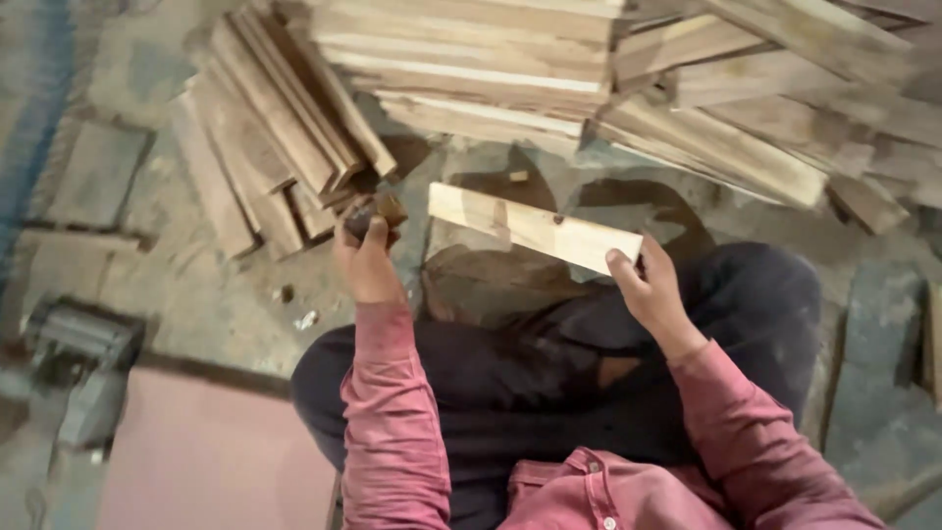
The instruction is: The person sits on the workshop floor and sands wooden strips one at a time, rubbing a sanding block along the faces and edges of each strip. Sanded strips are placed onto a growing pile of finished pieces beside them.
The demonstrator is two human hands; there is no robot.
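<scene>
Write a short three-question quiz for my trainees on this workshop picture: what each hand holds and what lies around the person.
1. True or false: the right hand holds the pale wooden board by one end.
2. What does the left hand grip?
A. a small dark object
B. a metal saw
C. a paint brush
3. Fill the gap: beyond the hands, stacks of wooden ______ lie on the dusty floor.

Key
1. True: the fingers wrap the board's right end, and the board reaches up and left from it.
2. A; what kind of object it is cannot be told.
3. planks
</scene>
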